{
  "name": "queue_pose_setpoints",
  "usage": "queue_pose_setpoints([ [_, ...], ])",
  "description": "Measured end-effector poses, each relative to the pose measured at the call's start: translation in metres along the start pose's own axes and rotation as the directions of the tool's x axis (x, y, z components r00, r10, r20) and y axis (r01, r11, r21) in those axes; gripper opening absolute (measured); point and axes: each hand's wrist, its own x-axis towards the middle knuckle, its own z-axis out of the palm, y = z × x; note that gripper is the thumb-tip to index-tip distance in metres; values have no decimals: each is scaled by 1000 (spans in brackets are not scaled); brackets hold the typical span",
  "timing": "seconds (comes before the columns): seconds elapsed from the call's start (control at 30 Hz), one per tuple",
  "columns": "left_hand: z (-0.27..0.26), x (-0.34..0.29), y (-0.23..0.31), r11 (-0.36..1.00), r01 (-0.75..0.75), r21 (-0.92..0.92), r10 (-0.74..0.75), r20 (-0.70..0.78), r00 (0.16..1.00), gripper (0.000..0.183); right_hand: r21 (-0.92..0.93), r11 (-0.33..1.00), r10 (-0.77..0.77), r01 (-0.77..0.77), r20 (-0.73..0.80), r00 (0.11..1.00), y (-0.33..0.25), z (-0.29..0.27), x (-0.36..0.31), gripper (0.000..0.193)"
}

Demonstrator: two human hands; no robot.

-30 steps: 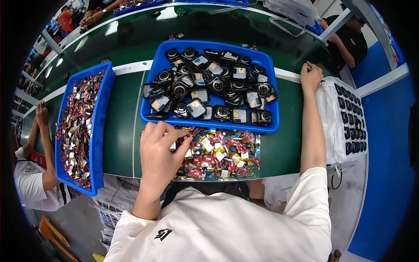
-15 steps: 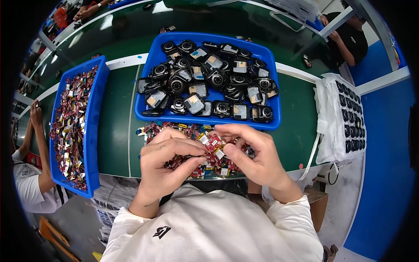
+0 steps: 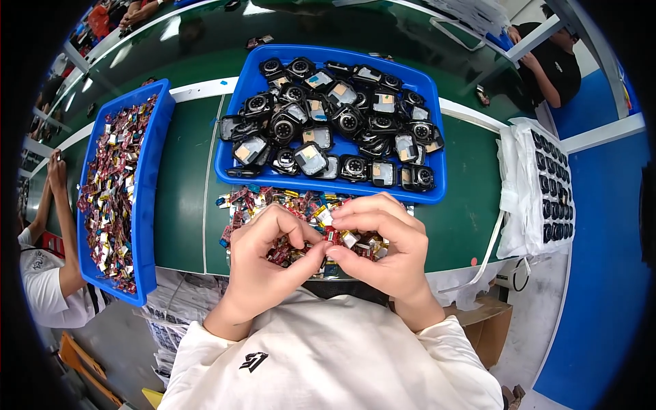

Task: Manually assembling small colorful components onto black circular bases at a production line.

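My left hand and my right hand meet at the near edge of the green table, fingertips pinched. Between them is a small red circuit board, gripped from both sides. A loose pile of similar red boards with silver, yellow and blue bits lies under and behind my hands. Just beyond the pile sits a blue tray of black smartwatch cases, heaped in several layers. My fingers hide part of the held board and the middle of the pile.
At the left stands a long blue tray full of red boards. To the right, white packing trays hold rows of black watch parts. A co-worker is at the left; another person is at the far right. A cardboard box stands below.
My hands have drawn closer together, with the left fingers curling in and the right fingertips closing on the red board. The whole view has shifted slightly.
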Motion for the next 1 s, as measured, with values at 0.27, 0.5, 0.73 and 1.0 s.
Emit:
queue_pose_setpoints([
  [0.27,7,-4,-6,946,-219,239,227,-9,974,31,-100,989,-111,107,-33,993,11,2,0,13],
  [0.5,3,5,-5,871,-399,286,382,115,917,20,87,995,60,-48,-142,988,9,9,-6,9],
  [0.73,6,3,-3,881,-351,316,378,-26,925,29,-149,986,-75,71,-23,997,-6,-2,-11,20],
  [1.0,3,-1,-10,776,-374,507,462,-54,885,28,-209,977,-37,38,7,999,-7,7,-9,21],
])
